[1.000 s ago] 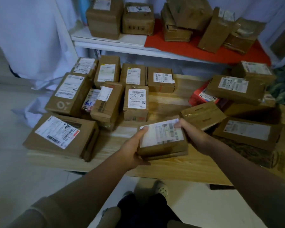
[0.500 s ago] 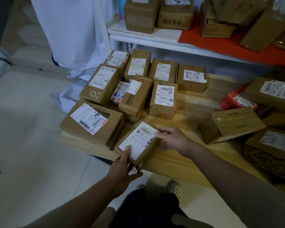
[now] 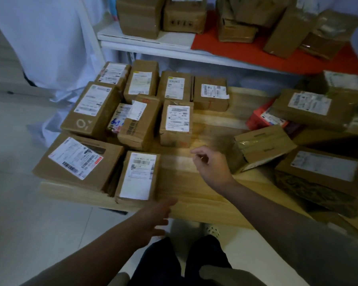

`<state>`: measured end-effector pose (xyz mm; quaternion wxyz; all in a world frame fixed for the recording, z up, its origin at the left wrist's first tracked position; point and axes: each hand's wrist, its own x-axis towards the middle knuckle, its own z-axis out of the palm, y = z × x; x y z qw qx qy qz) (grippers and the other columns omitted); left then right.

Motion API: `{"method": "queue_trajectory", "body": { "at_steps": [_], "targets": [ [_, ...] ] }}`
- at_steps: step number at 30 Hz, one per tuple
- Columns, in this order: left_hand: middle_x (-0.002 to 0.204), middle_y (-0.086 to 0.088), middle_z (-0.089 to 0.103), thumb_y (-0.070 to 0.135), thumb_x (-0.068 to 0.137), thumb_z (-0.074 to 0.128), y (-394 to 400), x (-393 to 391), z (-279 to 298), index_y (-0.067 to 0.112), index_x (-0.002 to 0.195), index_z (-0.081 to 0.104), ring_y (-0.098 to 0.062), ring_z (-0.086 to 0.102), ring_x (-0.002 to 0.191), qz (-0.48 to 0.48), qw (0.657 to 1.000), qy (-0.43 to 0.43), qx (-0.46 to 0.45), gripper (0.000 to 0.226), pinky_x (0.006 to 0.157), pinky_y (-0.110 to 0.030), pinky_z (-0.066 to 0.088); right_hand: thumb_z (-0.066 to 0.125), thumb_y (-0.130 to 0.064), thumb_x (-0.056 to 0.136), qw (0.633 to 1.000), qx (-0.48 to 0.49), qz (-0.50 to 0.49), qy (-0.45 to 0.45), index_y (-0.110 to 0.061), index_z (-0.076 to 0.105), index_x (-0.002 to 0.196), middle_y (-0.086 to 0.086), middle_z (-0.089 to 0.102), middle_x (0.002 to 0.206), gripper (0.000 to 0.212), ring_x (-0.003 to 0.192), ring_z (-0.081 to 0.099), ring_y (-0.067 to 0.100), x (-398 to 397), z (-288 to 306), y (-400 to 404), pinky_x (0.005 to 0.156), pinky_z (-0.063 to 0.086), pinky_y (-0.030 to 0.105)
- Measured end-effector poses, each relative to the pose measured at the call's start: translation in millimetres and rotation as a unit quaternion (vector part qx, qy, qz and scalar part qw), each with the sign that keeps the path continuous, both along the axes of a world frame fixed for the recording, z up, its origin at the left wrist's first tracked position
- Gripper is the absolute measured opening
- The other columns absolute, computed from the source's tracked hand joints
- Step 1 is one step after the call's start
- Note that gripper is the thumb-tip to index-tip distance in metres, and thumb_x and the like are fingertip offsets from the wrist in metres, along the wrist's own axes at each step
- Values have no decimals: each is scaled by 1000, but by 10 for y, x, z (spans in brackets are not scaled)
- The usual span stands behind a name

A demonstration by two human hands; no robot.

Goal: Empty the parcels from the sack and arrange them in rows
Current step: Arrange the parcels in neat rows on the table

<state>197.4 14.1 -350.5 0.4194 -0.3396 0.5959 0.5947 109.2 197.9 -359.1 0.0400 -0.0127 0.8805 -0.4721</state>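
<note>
Both hands are hanging empty with fingers loosely relaxed, left hand (image 3: 153, 215) just near of the labelled parcel (image 3: 137, 176) lying beside the large box (image 3: 79, 162) in the near row on the counter (image 3: 194, 188); right hand (image 3: 210, 164) should be reaching right for the taped parcel (image 3: 260, 145), squaring it against that row.

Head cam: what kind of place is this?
Probably a parcel sorting or pickup room: labelled cardboard parcels in rows on a low wooden platform, more boxes on a white shelf behind.
</note>
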Motion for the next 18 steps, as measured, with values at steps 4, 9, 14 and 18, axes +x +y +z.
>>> {"method": "queue_trajectory", "body": {
  "at_steps": [4, 9, 14, 18],
  "targets": [
    [117, -7, 63, 39, 94, 61, 532, -389, 206, 18, 114, 59, -23, 61, 104, -61, 987, 142, -34, 29, 90, -38, 51, 62, -12, 92, 991, 34, -106, 79, -11, 73, 102, 3, 73, 93, 15, 85, 66, 20, -156, 84, 491, 78, 55, 36],
    [141, -9, 51, 51, 86, 68, 1309, -814, 135, 19, 150, 36, -26, 55, 120, -20, 989, 144, -28, 78, 99, -44, 49, 67, -14, 83, 957, 151, -237, 70, -12, 68, 110, 14, 60, 110, 28, 110, 50, 36, -243, 135, 1249, 95, 43, 51],
    [160, -7, 27, 56, 83, 69, 1921, -1191, 58, 18, 157, 19, -31, 34, 142, 12, 982, 181, -59, 97, 115, -45, 34, 66, -29, 87, 939, 254, -231, -14, -8, 53, 133, 16, 48, 133, 52, 125, 42, 38, -559, 267, 1950, 103, 35, 49],
    [165, 2, -1, 59, 51, 89, 2013, -1282, -119, 27, 156, -5, -29, 9, 151, -238, 870, 372, -216, 145, 117, -53, 29, 49, -52, 96, 937, 193, -199, -213, -6, 53, 131, 18, 54, 132, 58, 120, 53, 37, -959, 269, 2315, 103, 44, 46]
  ]
}}
